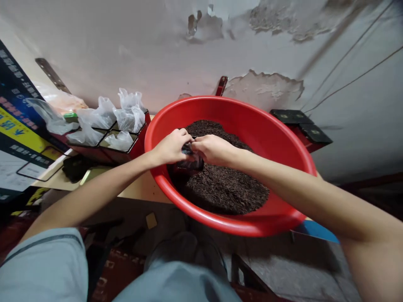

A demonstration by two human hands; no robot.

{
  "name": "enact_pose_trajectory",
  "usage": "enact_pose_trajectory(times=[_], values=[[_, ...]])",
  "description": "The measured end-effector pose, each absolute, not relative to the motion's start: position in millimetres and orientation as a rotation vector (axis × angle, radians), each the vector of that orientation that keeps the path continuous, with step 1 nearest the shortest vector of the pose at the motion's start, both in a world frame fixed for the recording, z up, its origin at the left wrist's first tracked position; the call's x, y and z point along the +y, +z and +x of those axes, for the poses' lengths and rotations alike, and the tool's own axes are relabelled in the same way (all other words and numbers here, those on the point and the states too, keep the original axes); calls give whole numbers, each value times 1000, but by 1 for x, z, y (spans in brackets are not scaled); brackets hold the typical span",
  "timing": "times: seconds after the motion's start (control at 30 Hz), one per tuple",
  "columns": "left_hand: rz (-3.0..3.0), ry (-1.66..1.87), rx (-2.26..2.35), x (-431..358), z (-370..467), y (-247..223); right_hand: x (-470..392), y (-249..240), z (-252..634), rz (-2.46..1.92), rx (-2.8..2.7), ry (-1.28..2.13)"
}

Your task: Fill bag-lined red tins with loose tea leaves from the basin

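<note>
Bags point(130, 118) had been boxed; one dark bundle point(192, 165), not yet boxed, was pinched by left hand point(172, 147) and right hand point(215, 149), fingers closed.

Basin point(283, 138): glossy smooth red plastic. Dark contents point(229, 188): matt, rough, shredded-looking. Bags point(126, 117) at ten o'clock: thin, crinkled translucent plastic. Wall point(141, 46) at twelve o'clock: matt, flaking rough in patches. Shirt sleeve point(47, 266) at seven o'clock: soft matt cloth.
</note>
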State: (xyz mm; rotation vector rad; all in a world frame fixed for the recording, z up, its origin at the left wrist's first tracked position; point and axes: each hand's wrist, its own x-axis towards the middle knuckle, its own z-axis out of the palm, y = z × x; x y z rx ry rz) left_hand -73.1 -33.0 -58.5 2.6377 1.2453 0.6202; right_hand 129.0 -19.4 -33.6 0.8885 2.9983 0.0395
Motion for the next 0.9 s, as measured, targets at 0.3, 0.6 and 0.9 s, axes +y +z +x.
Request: enact_pose_trajectory(times=[0.3,0.6,0.9], values=[[2454,827,1285,-33,-62,-65,-37,-37,133,1208,3022,-254],[2387,890,1318,-42,-64,-66,-30,-54,127,1352,3176,-464],[2508,733,1275,-57,-68,-62,-18,-62,126,1193,3216,-212]])
